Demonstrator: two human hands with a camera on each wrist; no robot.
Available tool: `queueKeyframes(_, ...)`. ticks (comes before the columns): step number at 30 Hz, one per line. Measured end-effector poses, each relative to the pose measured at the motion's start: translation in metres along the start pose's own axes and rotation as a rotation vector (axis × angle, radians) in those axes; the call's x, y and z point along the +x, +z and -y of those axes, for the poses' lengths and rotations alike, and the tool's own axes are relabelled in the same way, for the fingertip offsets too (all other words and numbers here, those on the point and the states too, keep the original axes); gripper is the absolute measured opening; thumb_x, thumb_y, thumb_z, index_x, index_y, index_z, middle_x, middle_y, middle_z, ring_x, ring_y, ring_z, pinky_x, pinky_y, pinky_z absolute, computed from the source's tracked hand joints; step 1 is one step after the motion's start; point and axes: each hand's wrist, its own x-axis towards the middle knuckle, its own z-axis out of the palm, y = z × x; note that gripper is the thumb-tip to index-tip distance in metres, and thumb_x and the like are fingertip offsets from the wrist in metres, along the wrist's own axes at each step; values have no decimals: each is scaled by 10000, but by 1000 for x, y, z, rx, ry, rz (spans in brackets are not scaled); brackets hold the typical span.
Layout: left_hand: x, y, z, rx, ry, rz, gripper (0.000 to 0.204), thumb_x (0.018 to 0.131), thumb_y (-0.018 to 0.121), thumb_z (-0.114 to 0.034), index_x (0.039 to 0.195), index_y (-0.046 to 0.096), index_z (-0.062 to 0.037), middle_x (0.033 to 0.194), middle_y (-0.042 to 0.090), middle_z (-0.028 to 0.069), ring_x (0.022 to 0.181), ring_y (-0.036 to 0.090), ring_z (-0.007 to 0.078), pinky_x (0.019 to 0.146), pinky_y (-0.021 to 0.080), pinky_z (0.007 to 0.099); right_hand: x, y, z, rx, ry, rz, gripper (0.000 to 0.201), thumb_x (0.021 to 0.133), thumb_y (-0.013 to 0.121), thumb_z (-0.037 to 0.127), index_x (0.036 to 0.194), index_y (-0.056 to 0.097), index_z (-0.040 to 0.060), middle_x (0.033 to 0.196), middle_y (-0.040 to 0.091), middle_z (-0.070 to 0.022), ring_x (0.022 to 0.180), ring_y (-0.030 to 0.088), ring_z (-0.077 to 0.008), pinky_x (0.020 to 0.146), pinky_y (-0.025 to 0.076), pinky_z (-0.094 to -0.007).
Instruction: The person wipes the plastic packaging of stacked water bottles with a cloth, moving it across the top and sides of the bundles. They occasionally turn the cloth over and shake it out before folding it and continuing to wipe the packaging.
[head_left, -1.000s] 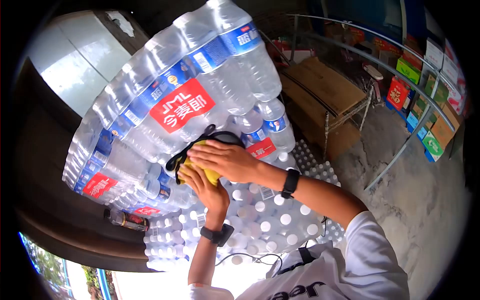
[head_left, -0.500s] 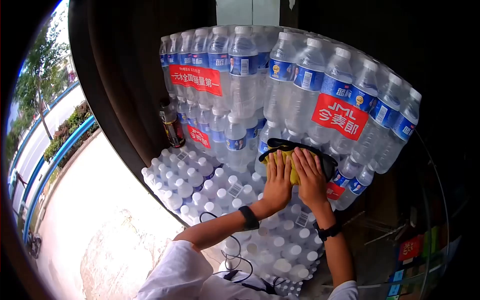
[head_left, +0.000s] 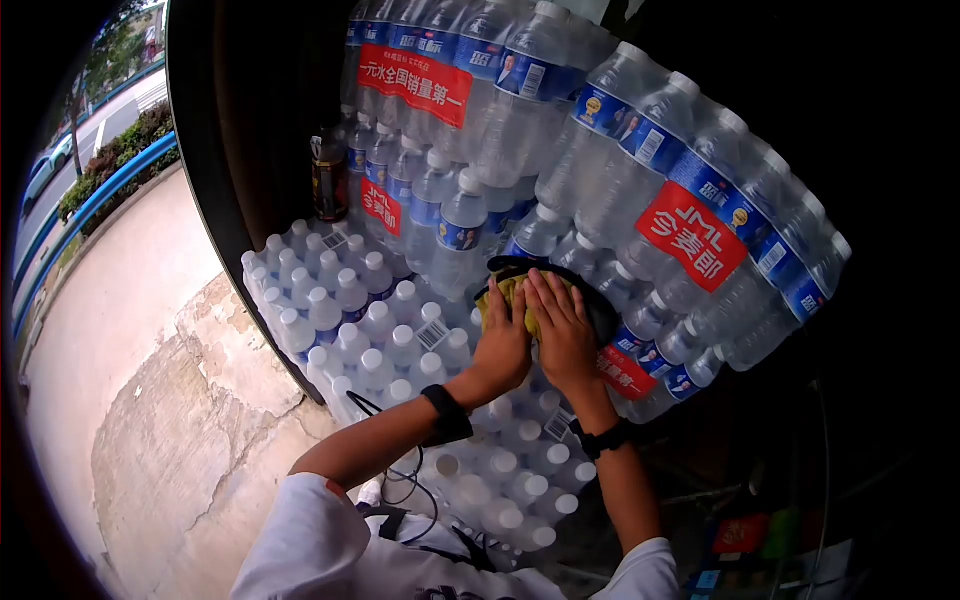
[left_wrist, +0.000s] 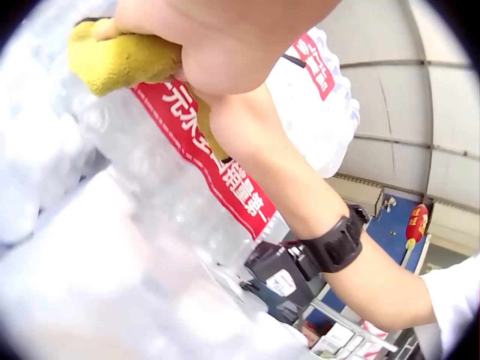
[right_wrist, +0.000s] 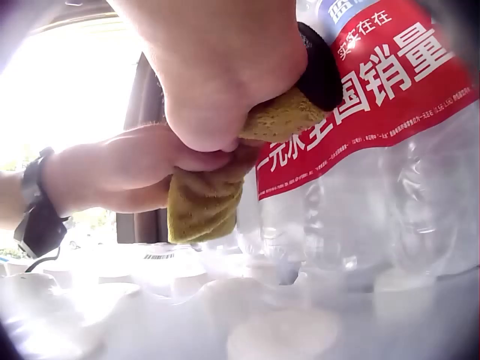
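Note:
In the head view, my left hand (head_left: 505,345) and right hand (head_left: 565,335) lie side by side on a yellow and dark cloth (head_left: 598,312) with a black edge. The fingers of both are straight and press the cloth against the lower row of shrink-wrapped water bottles (head_left: 540,228). Closer in, the left wrist view has the yellow side of the cloth (left_wrist: 124,64) bunched by the fingers. From the right wrist view, cloth folds (right_wrist: 204,211) hang below the hands, in front of a bottle pack's red label (right_wrist: 367,97).
More bottle packs (head_left: 690,235) rise in a stack behind the hands. White-capped bottles (head_left: 350,290) stand below the forearms. A dark-labelled bottle (head_left: 328,178) is at the left, near the doorway edge (head_left: 225,235). A black cable (head_left: 415,490) loops by the body.
The head view has swung toward the doorway and street at left. Both hands stay on the cloth; they were overlapping a second ago and now lie side by side.

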Motion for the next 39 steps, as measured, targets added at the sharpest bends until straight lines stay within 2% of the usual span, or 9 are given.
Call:
queueKeyframes(3, -22, 24, 0, 52, 19, 113, 774, 822, 555, 38, 1520, 229, 113, 1577, 70, 406, 1420, 70, 660, 1176, 307, 548, -28, -10, -4, 50, -4, 153, 541, 931, 465, 54, 1472, 473, 36, 1577, 427, -73, 1474, 369, -274, 1177, 302, -464)
queueKeyframes(5, -22, 22, -28, -278, -54, -22, 791, 820, 559, 63, 1542, 236, 66, 1585, 68, 401, 1452, 85, 617, 1197, 247, 564, -40, -34, -4, 35, 72, 92, 571, 917, 459, 14, 1487, 456, 28, 1569, 432, -107, 1472, 371, -311, 1178, 296, -509)
queueKeyframes(8, 11, -13, -61, -114, 243, -212, 846, 844, 576, -17, 1590, 177, -13, 1618, 35, 365, 1499, 109, 541, 1223, 162, 551, -34, -54, -10, -33, 126, -130, 584, 930, 459, 20, 1511, 409, 9, 1567, 419, -164, 1471, 355, -373, 1195, 260, -540)
queueKeyframes(12, 20, -9, -43, -70, 105, -241, 815, 856, 558, -32, 1574, 179, 34, 1615, 59, 364, 1499, 103, 538, 1221, 167, 551, -18, -23, -3, -55, 165, -200, 566, 958, 452, 65, 1520, 400, 27, 1574, 414, -142, 1478, 346, -344, 1208, 249, -512)
queueKeyframes(19, -24, 46, -16, 162, 9, 256, 742, 881, 519, -24, 1497, 159, 181, 1529, 140, 452, 1435, 26, 658, 1205, 174, 590, -60, -28, -6, 18, 59, 130, 551, 919, 475, 59, 1470, 474, 36, 1549, 463, -67, 1449, 403, -248, 1197, 302, -406)
queueKeyframes(26, 6, 12, -141, 90, 387, -30, 696, 870, 552, -56, 1481, 289, 149, 1555, 163, 413, 1446, 157, 621, 1194, 230, 580, -111, -105, -31, -146, 323, -213, 556, 931, 497, 30, 1484, 451, 16, 1554, 442, -126, 1459, 380, -334, 1202, 287, -501)
queueKeyframes(29, -14, 47, -118, 498, 467, 16, 664, 869, 550, -71, 1469, 345, 127, 1554, 195, 391, 1455, 181, 601, 1193, 238, 581, -156, -68, -23, -169, 354, -133, 564, 939, 495, 31, 1499, 435, 23, 1566, 428, -119, 1474, 358, -323, 1207, 287, -497)
queueKeyframes(32, -39, 50, -82, 399, 587, 201, 673, 849, 558, -61, 1473, 362, 97, 1536, 220, 387, 1447, 169, 614, 1188, 223, 615, -194, -35, -15, -141, 380, -65, 523, 972, 459, 77, 1495, 466, 73, 1584, 411, -44, 1493, 333, -245, 1232, 262, -434)
queueKeyframes(39, 8, 1, -146, 412, 642, 112, 730, 817, 486, 86, 1526, 316, 40, 1610, 163, 337, 1497, 159, 523, 1208, 196, 575, -147, -77, -30, -233, 485, -415, 517, 964, 491, 151, 1478, 495, 99, 1589, 400, -17, 1485, 342, -214, 1249, 221, -406)
